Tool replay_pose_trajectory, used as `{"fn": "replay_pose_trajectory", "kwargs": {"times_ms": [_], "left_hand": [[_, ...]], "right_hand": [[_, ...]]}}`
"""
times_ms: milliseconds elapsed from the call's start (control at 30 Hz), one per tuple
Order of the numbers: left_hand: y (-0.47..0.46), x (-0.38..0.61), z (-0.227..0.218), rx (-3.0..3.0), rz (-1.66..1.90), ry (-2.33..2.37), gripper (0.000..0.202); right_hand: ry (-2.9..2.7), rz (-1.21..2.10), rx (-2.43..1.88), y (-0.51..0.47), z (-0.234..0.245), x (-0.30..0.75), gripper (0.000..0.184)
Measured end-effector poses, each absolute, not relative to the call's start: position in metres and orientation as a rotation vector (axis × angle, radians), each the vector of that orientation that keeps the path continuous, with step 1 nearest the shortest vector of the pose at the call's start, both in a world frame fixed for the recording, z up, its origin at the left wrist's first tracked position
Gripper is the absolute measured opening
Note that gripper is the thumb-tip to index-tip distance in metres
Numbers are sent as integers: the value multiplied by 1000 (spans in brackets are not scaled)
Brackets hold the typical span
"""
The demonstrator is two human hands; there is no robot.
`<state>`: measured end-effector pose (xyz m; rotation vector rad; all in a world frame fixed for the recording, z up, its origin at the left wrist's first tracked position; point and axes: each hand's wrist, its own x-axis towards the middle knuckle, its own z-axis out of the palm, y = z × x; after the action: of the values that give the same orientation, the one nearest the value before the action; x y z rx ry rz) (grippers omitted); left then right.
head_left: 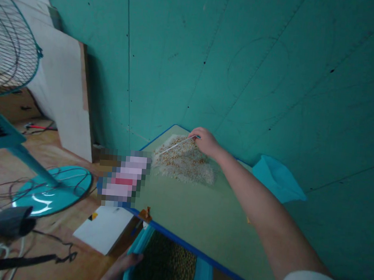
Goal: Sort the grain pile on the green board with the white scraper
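Observation:
My right hand (206, 141) reaches across a green table (200, 214) with a blue edge. Its fingers are closed on a thin white stick (176, 144) that lies over a pile of mixed grains and beans (185, 161) at the table's far corner. My left hand (121, 266) grips the near rim of a teal tub (202, 279), which sits below the table's front edge. The tub is filled with small dark round beans (167, 265).
A teal wall rises behind the table. A teal cloth or bag (279, 177) lies at the table's right edge. On the wooden floor at the left are a teal standing fan (52, 187), loose cables, a white board (104, 228) and a leaning panel (64, 96).

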<state>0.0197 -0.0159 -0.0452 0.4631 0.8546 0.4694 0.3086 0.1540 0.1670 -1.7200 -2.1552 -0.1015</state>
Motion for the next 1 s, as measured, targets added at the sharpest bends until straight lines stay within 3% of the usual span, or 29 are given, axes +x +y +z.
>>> {"fn": "replay_pose_trajectory", "kwargs": {"times_ms": [133,400,1000], "left_hand": [[-4,16,-59,612,473,875,9],[1,20,-81,790,430,910,25],[10,18,-120,933,308,935,23]], "right_hand": [[-2126,-116,-1738,168,158,305,30],[-2180,-59,-1781,157,144,329,35],[-2122,-130,-1890,90,149,386,30]]}}
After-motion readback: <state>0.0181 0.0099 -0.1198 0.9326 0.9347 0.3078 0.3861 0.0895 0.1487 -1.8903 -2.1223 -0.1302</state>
